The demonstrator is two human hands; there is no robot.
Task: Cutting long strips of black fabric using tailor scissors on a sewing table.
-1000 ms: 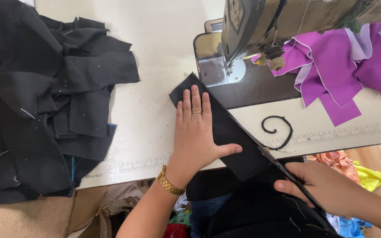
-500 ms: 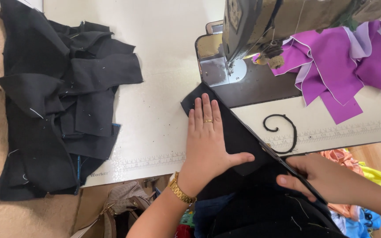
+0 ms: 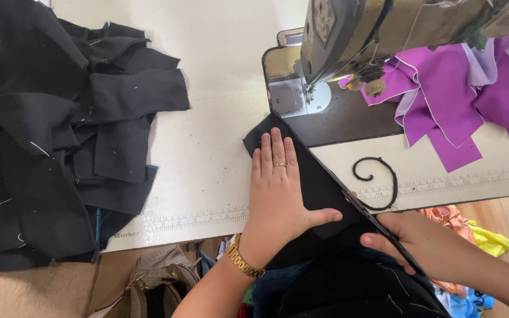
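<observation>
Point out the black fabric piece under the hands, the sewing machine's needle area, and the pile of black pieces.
black fabric piece point(image 3: 316, 176), head view, bare part beside the flat hand.
sewing machine point(image 3: 349, 29), head view, on its head above the needle.
pile of black pieces point(image 3: 60, 135), head view, middle of the heap.

two hands point(image 3: 278, 194), one sewing machine point(image 3: 384, 29), one black cord point(image 3: 378, 179).
</observation>
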